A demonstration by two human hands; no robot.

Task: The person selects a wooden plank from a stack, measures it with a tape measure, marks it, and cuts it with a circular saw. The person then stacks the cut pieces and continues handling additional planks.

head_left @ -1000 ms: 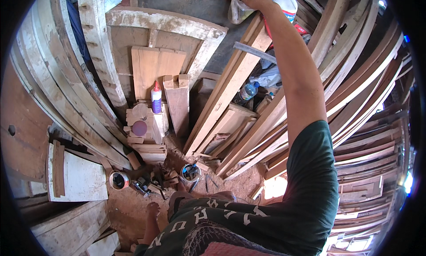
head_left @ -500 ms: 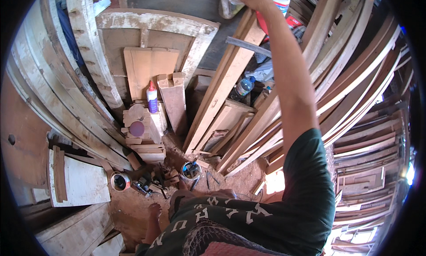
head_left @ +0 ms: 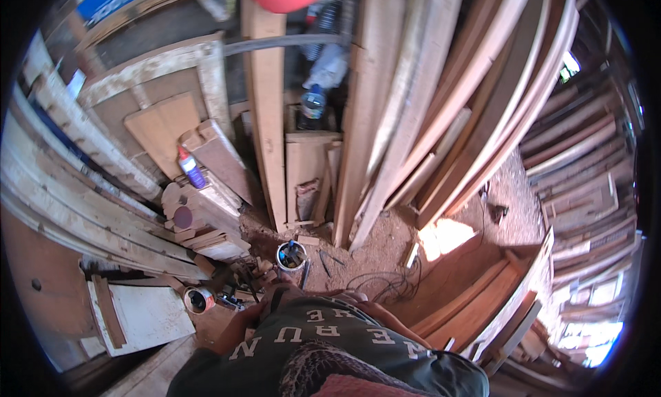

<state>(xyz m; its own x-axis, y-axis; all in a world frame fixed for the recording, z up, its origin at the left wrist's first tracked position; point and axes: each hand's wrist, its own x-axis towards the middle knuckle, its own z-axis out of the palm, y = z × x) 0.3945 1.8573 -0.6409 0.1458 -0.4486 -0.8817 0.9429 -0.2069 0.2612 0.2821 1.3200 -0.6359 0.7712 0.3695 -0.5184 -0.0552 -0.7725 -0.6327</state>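
Note:
Both my arms are drawn in close to my lap. My right forearm slants to my knees, where my right hand lies low against them, its fingers not made out. On the left, my forearm reaches beside my thigh; my left hand blends into the clutter, and its fingers are hidden. Just beyond my knees stands a white bucket of tools. Dark hand tools and wood scraps lie left of it. A pair of thin dark tools rests on the sawdust to its right.
A white glue bottle with red cap stands by stacked wood blocks bearing a purple disc. Tall planks lean ahead. An orange-white can sits left. Cable and a reddish wooden piece lie right.
My right arm has come down from the high red-and-white container to my lap. The view has swung right, so the planks and bucket appear shifted. My left forearm has moved in beside my thigh.

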